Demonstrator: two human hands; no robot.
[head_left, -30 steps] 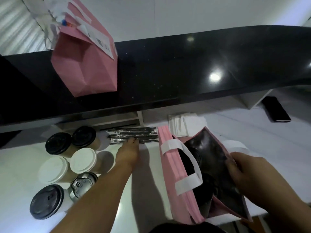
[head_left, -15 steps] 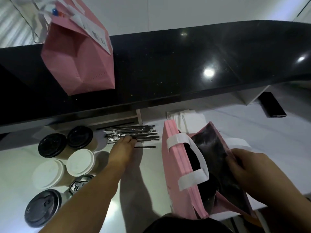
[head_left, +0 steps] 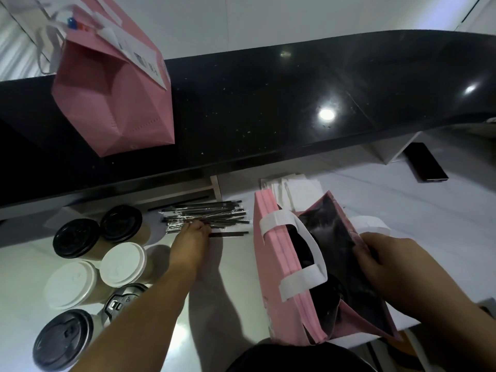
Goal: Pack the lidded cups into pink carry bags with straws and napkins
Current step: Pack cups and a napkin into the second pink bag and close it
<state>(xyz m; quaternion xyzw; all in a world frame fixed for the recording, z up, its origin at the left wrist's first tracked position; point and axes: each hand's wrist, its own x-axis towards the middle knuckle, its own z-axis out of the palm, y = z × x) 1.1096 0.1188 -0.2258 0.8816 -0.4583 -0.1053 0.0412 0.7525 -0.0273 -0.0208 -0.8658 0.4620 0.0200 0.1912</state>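
While lidded cups (head_left: 122, 260) cluster at far left, left hand (head_left: 192, 241) fingers curled, pinching one straw from the straw pile (head_left: 206, 216); right hand (head_left: 386, 267) gripping open pink bag's (head_left: 276, 285) far wall, napkins (head_left: 292, 187) behind.

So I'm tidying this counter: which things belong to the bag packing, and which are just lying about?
Job: open pink bag held by right hand, straws under left hand, napkins, lidded cups, packed pink bag.
Lying about: phone.
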